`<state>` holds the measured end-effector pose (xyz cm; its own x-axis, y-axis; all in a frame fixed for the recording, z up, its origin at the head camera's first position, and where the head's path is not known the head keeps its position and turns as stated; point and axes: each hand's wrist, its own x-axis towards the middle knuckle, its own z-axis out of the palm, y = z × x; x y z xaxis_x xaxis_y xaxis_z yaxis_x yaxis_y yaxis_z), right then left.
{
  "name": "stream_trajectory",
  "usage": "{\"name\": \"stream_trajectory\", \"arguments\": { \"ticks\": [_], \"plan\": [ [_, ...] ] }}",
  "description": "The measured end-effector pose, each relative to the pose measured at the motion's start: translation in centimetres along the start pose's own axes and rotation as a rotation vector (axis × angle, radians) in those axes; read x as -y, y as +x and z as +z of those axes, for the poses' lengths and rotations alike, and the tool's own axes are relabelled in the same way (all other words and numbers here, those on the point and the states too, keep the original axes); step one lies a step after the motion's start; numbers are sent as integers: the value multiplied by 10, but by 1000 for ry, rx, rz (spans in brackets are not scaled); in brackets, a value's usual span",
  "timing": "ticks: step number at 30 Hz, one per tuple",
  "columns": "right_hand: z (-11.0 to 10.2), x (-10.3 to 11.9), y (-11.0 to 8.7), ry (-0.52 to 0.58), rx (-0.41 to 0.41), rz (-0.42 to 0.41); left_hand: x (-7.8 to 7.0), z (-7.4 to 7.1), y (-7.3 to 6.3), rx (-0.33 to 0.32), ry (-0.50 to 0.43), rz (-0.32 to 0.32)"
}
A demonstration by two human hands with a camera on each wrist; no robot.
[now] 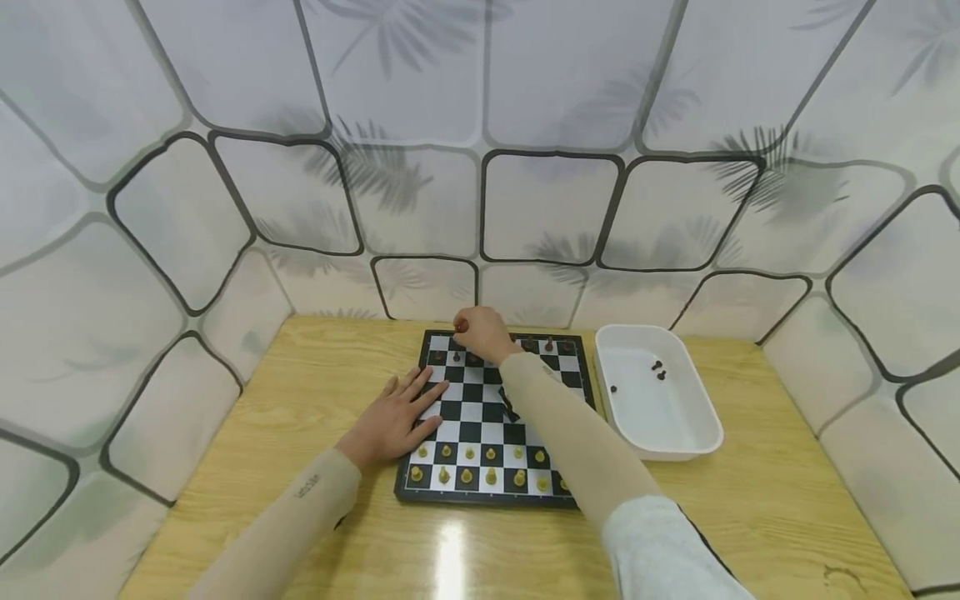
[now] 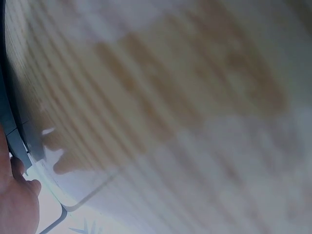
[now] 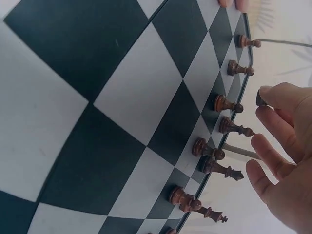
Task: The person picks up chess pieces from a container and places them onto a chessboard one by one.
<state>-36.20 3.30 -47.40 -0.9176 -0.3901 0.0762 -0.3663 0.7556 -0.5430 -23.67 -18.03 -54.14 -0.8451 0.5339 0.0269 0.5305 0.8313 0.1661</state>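
A black-and-white chessboard (image 1: 470, 410) lies on the wooden table. At its far left corner my right hand (image 1: 483, 335) pinches a small dark chess piece (image 3: 260, 99) between thumb and fingertips, above the back row. Which piece it is, I cannot tell, since the fingers cover most of it. Brown pawns (image 3: 225, 103) and taller brown pieces, including a king (image 3: 213, 214), stand along the far rows in the right wrist view. My left hand (image 1: 392, 421) rests with fingers spread on the board's left edge. The left wrist view shows part of that hand (image 2: 19, 202) at its lower left.
Yellow chess pieces (image 1: 491, 476) stand in two rows on the near side. To the board's right is a white tub (image 1: 652, 425) with several small dark pieces (image 1: 661, 375) inside. A patterned cloth wall (image 1: 551, 208) encloses the table (image 1: 322, 367). My right forearm covers part of the board.
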Motion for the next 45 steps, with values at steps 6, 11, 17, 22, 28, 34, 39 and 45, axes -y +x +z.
{"name": "stream_trajectory", "arguments": {
  "ticks": [6,11,17,22,28,34,39,45],
  "plan": [
    [5,-5,5,-24,14,22,-1,-3,1,-6,-15,11],
    [10,-8,8,-48,23,29,-2,-5,0,-10,-10,8],
    [11,-9,8,-51,25,57,-2,-3,1,-16,-4,12],
    [12,-9,9,-63,32,78,-3,-4,1,-11,-9,8],
    [14,-9,10,-45,34,92,-3,-5,1,-12,-11,5],
    [16,-8,10,-23,24,83,-3,-6,0,-7,-10,7],
    [18,-8,11,-11,28,86,-3,-5,0,-8,-9,6],
    [16,-9,10,-17,48,60,-3,-4,-1,-7,-19,2]
  ]
}}
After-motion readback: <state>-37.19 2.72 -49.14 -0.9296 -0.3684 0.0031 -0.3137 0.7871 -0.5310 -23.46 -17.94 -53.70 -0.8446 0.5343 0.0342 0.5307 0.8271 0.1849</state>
